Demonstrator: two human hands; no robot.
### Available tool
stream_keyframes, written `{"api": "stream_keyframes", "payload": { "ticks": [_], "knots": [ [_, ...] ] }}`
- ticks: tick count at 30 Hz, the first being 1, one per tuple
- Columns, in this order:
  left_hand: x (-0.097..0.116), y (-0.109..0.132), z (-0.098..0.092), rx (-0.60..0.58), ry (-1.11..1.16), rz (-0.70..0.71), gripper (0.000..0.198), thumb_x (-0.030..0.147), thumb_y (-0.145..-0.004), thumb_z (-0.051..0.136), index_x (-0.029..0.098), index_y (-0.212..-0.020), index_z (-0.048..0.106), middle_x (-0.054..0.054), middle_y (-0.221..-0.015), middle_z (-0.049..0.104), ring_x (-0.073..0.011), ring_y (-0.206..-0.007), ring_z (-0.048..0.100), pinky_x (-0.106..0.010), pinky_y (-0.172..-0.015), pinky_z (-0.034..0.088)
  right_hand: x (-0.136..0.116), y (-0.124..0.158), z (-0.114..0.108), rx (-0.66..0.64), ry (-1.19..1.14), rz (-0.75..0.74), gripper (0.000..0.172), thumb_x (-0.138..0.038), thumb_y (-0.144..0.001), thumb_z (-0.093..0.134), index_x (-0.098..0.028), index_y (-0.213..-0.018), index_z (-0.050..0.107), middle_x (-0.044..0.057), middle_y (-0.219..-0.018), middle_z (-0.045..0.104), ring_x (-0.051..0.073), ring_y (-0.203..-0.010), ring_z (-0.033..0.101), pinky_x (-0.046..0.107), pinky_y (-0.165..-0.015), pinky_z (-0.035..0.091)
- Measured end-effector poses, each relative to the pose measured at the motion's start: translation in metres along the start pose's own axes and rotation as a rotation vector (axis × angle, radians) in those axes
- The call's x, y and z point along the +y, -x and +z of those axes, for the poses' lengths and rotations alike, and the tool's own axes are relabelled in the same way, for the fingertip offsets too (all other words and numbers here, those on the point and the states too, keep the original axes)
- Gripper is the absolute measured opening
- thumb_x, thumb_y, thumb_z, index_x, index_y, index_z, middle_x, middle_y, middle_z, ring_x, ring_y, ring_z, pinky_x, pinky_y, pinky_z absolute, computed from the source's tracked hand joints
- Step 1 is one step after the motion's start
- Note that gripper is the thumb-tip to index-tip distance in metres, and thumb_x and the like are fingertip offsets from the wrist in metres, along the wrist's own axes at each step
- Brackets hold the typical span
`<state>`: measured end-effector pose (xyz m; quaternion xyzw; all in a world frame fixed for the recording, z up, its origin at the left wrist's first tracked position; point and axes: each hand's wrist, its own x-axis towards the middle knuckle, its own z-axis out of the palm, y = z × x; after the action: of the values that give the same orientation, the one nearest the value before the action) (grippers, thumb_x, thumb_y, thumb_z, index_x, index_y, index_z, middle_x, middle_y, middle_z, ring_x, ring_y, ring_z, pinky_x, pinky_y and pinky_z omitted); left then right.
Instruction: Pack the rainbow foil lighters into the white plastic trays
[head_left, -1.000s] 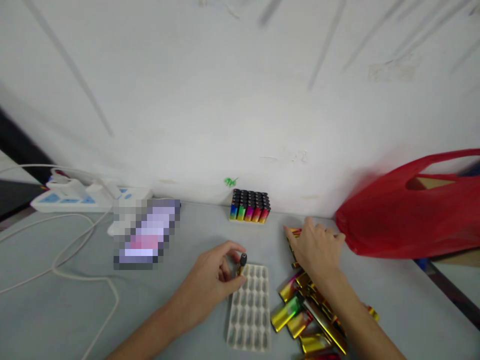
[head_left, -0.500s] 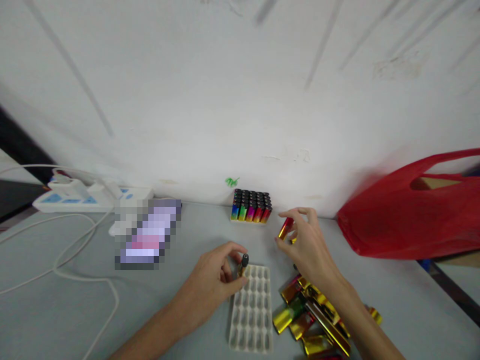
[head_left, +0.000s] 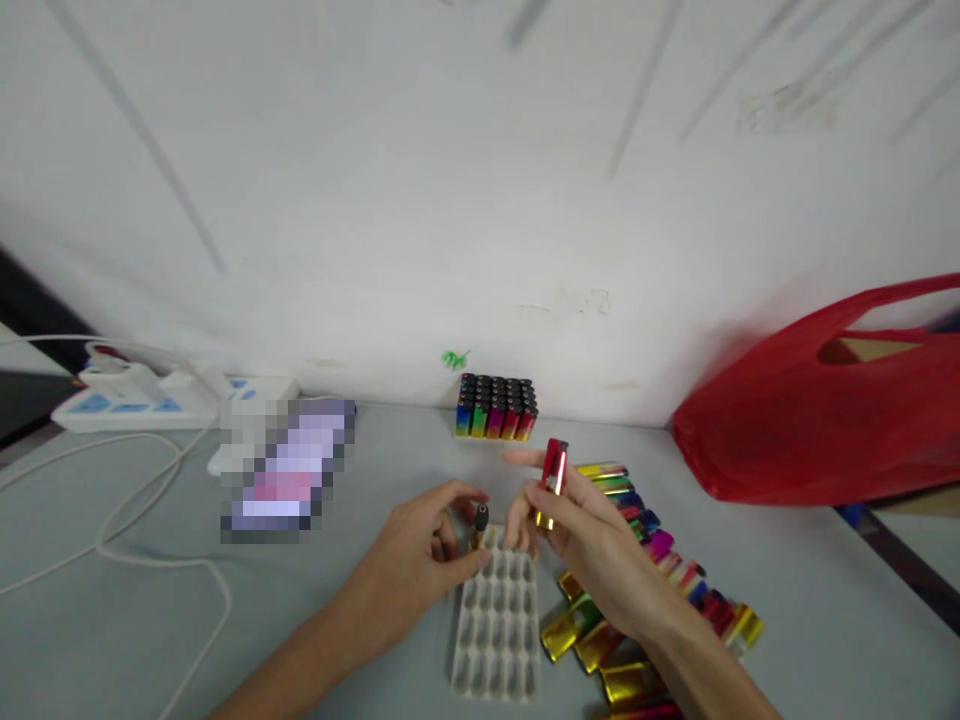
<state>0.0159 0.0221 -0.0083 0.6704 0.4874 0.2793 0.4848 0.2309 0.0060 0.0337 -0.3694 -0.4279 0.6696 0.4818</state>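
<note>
My left hand (head_left: pixel 420 555) is closed round a small gold lighter with a black top (head_left: pixel 480 520), holding it upright at the far left corner of a white plastic tray (head_left: pixel 496 640) of empty pockets. My right hand (head_left: pixel 577 530) pinches a red and gold lighter (head_left: pixel 553 480) upright just above the tray's far edge, close to the left hand. A heap and row of shiny coloured lighters (head_left: pixel 652 560) lies to the right of the tray.
A filled tray of rainbow lighters (head_left: pixel 495 410) stands by the wall. A red plastic bag (head_left: pixel 817 410) sits at the right. A white power strip (head_left: pixel 142 395) and its cables (head_left: pixel 120 520) lie at the left, beside a blurred-out flat object (head_left: pixel 285 470).
My right hand picked a red and gold lighter from the heap and carried it left toward the tray. The left hand stayed put with its lighter. A row of lighters is now uncovered.
</note>
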Motion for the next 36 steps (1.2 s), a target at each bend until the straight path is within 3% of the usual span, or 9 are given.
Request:
{"api": "stream_keyframes", "payload": {
  "ticks": [2, 4, 6, 8, 11, 14, 25, 36],
  "knots": [
    [-0.002, -0.001, 0.000, -0.003, -0.002, 0.000, 0.041, 0.031, -0.087, 0.080, 0.023, -0.125, 0.071, 0.009, -0.064, 0.054, -0.0157, -0.060, 0.055, -0.024, -0.057, 0.043, 0.002, 0.001, 0.000, 0.019, -0.103, 0.007, 0.027, -0.039, -0.100, 0.074, -0.019, -0.116, 0.067, -0.003, -0.073, 0.061, 0.013, -0.064, 0.053, 0.027, -0.065, 0.042],
    [-0.003, -0.001, 0.000, -0.004, -0.011, 0.002, 0.040, 0.032, -0.086, 0.080, 0.023, -0.124, 0.072, 0.009, -0.064, 0.054, -0.0156, -0.060, 0.055, -0.024, -0.058, 0.043, 0.001, 0.002, 0.001, 0.049, -0.226, 0.032, 0.026, -0.038, -0.092, 0.082, -0.019, -0.100, 0.067, -0.008, -0.067, 0.046, 0.009, -0.056, 0.036, 0.024, -0.056, 0.032],
    [-0.003, -0.001, 0.000, -0.005, -0.020, 0.007, 0.038, 0.032, -0.085, 0.080, 0.023, -0.122, 0.073, 0.009, -0.063, 0.053, -0.0155, -0.059, 0.054, -0.024, -0.058, 0.043, -0.001, 0.003, 0.001, 0.056, -0.345, 0.050, 0.034, -0.044, -0.087, 0.086, -0.020, -0.085, 0.061, -0.010, -0.066, 0.032, 0.008, -0.055, 0.019, 0.023, -0.051, 0.021],
    [-0.003, 0.000, -0.001, -0.006, -0.027, 0.010, 0.038, 0.032, -0.085, 0.080, 0.024, -0.122, 0.073, 0.009, -0.062, 0.053, -0.0155, -0.059, 0.054, -0.024, -0.058, 0.043, -0.004, 0.005, 0.003, 0.037, -0.395, 0.032, 0.050, -0.056, -0.089, 0.082, -0.021, -0.072, 0.051, -0.011, -0.064, 0.026, 0.008, -0.055, 0.013, 0.024, -0.049, 0.016],
    [-0.002, 0.000, -0.001, -0.005, -0.032, 0.004, 0.038, 0.033, -0.086, 0.079, 0.023, -0.122, 0.073, 0.010, -0.061, 0.052, -0.0155, -0.057, 0.053, -0.024, -0.057, 0.043, -0.004, 0.005, 0.006, -0.016, -0.398, 0.013, 0.066, -0.070, -0.093, 0.071, -0.025, -0.061, 0.035, -0.011, -0.058, 0.021, 0.008, -0.051, 0.012, 0.025, -0.046, 0.015],
    [-0.002, 0.000, 0.000, -0.002, -0.038, -0.003, 0.038, 0.033, -0.086, 0.078, 0.023, -0.122, 0.073, 0.010, -0.060, 0.053, -0.0156, -0.058, 0.053, -0.025, -0.059, 0.043, 0.000, 0.004, 0.008, -0.048, -0.407, 0.056, 0.071, -0.073, -0.095, 0.066, -0.026, -0.056, 0.029, -0.010, -0.055, 0.022, 0.008, -0.049, 0.013, 0.025, -0.044, 0.014],
    [0.003, 0.000, 0.001, -0.003, -0.027, -0.010, 0.039, 0.035, -0.085, 0.078, 0.020, -0.121, 0.074, 0.009, -0.062, 0.055, -0.0167, -0.061, 0.056, -0.027, -0.063, 0.046, 0.005, 0.005, 0.011, -0.061, -0.477, 0.134, 0.072, -0.071, -0.091, 0.070, -0.027, -0.052, 0.028, -0.011, -0.048, 0.019, 0.006, -0.045, 0.012, 0.024, -0.043, 0.013],
    [0.003, -0.001, 0.000, -0.005, -0.058, -0.009, 0.037, 0.035, -0.085, 0.078, 0.021, -0.119, 0.074, 0.007, -0.064, 0.059, -0.0162, -0.061, 0.057, -0.025, -0.060, 0.044, 0.018, 0.005, 0.011, -0.041, -0.569, 0.331, 0.067, -0.064, -0.085, 0.075, -0.027, -0.054, 0.029, -0.013, -0.046, 0.021, 0.004, -0.040, 0.013, 0.019, -0.036, 0.012]
  ]
}}
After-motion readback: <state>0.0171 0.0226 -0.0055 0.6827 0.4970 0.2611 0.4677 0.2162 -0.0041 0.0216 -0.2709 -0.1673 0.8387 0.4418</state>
